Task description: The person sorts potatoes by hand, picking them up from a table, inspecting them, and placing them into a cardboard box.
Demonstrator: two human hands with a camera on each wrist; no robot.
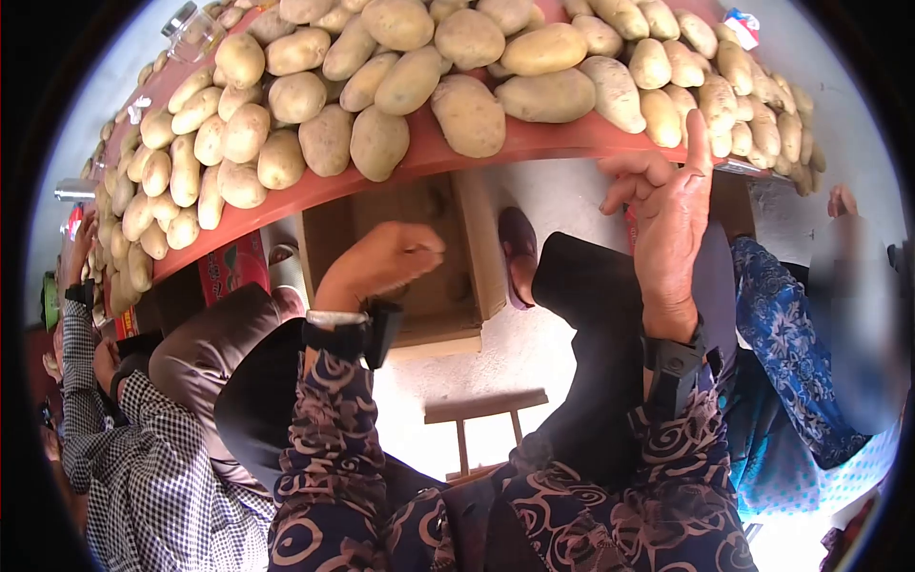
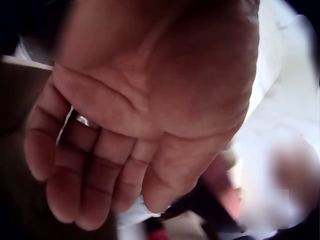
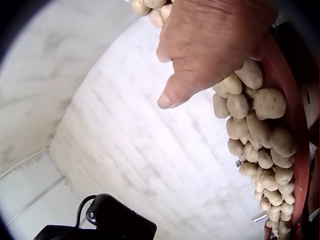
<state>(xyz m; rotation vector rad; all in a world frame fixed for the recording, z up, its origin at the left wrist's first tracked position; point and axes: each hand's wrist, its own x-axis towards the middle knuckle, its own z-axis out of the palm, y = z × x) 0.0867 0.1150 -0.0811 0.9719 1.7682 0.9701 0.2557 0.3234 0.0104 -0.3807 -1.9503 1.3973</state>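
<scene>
Potatoes (image 1: 467,114) lie piled along the red tabletop (image 1: 419,157) in front of me. My left hand (image 1: 381,259) is raised below the table's near edge, over a cardboard box. Its palm (image 2: 150,95) is bare in the left wrist view, with fingers relaxed, slightly bent, and a ring on one of them. My right hand (image 1: 672,224) is up at the table edge on the right. One finger stands straight, overlapping the potatoes in the head view, while others bend loosely. It holds nothing; the right wrist view shows it in front of more potatoes (image 3: 270,103).
The open cardboard box (image 1: 381,205) sits under the table, with a small wooden stool (image 1: 486,405) nearer me. People sit close on both sides, one in a checked sleeve (image 1: 152,429), another in a blue patterned sleeve (image 1: 786,324). A glass jar (image 1: 193,33) stands at the far left.
</scene>
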